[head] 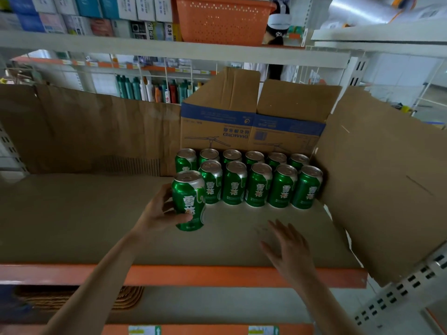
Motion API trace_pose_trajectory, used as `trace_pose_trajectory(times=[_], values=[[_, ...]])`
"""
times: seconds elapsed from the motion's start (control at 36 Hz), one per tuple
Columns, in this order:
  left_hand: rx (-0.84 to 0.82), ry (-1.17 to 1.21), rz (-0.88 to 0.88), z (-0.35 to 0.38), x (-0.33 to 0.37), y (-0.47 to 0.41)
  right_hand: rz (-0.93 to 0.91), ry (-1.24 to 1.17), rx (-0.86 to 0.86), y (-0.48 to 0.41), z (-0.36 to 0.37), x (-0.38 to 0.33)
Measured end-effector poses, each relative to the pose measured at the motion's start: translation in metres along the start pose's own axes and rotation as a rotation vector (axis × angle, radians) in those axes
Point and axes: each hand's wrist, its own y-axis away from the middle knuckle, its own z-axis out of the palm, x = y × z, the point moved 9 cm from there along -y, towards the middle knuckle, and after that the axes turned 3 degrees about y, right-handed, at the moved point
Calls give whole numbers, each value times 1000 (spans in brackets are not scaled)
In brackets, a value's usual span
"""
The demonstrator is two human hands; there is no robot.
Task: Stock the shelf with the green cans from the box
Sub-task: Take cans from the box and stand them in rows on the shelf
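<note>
L hand (160,213) grips green can (189,201), upright, mid shelf (72,226); can't tell if it touches the surface. Just behind-right: stocked cans (256,187), two rows in back-right corner, against cardboard box (242,122). R hand (287,247) open, fingers spread, holding nothing, nr orange front edge.

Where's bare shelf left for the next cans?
Bare shelf lies left of the can in the left hand, up to the cardboard backing. A front strip between the can rows and orange edge is free, under the right hand. Back right is crowded.
</note>
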Motion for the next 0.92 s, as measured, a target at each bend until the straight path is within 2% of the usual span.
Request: trace_pose_trajectory(times=[0.17, 0.36, 0.92], values=[[65, 22, -25, -25, -13, -15, 45, 157, -170, 0, 16, 4], [-3, 12, -137, -36, -38, -36, 89, 209, -307, -2, 23, 5], [-51, 57, -159, -27, -63, -75, 112, 245, -291, -2, 22, 6]])
